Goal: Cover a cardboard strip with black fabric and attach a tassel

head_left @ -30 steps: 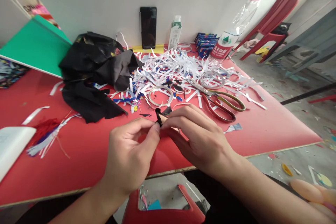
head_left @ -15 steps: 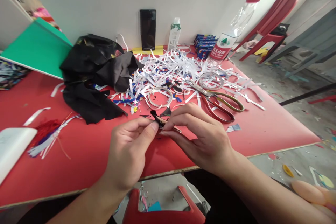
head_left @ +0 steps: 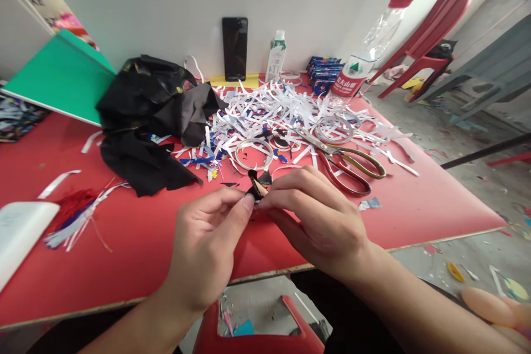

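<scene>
Over the front part of the red table (head_left: 415, 210), both hands meet on a small black-and-tan piece (head_left: 258, 183). It looks like black fabric or film around a stiff tan strip, though fingers cover most of it. My left hand (head_left: 207, 243) is closed, its thumb and index finger pinching the black side. My right hand (head_left: 321, 215) is closed on the tan side with bent fingers. Just beyond the fingers lie black scraps (head_left: 265, 177) and a pale ring of tape (head_left: 254, 154). Scissors (head_left: 344, 160) with red and olive handles lie behind my right hand.
A heap of white paper strips (head_left: 269, 99) covers the table's middle. Crumpled black material (head_left: 145, 99) lies at left beside a green board (head_left: 58, 77). A phone (head_left: 235, 50), a small bottle (head_left: 276, 58) and a large plastic bottle (head_left: 357, 66) stand behind.
The held piece has turned more upright, and less of its tan part shows past my right fingers. My right hand has shifted slightly right; both hands still grip the piece.
</scene>
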`<state>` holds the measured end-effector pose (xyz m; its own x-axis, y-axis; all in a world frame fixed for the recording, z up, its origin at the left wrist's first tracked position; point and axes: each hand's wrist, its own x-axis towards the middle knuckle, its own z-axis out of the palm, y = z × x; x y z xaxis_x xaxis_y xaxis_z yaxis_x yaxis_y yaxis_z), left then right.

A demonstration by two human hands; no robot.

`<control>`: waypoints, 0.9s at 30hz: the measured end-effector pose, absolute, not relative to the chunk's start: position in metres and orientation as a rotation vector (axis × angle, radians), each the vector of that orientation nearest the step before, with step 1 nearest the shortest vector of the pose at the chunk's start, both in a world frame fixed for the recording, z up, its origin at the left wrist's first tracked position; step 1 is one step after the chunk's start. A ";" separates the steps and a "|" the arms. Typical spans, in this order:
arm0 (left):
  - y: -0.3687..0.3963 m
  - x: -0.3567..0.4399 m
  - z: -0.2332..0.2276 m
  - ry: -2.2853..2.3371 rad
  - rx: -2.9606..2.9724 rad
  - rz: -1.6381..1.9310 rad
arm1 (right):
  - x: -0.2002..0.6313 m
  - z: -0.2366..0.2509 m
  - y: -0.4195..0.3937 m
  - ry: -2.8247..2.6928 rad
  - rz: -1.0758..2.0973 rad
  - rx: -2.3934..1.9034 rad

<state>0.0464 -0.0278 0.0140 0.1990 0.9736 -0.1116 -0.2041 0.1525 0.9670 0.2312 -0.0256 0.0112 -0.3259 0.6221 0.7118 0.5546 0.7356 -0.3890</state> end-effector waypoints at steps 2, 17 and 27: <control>-0.028 0.046 0.014 0.973 1.036 1.084 | 0.231 0.011 -0.025 -2.011 0.102 -0.899; -0.027 0.048 0.017 0.887 0.919 1.060 | 0.233 0.010 -0.026 -1.997 0.094 -0.809; -0.028 0.048 0.012 0.860 0.865 1.096 | 0.232 0.013 -0.026 -1.940 0.123 -0.804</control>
<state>0.0479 -0.0278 0.0121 0.2283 0.9625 -0.1463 -0.3712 0.2250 0.9009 0.2324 -0.0258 0.0134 -0.2878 0.5820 0.7606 0.4815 0.7744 -0.4104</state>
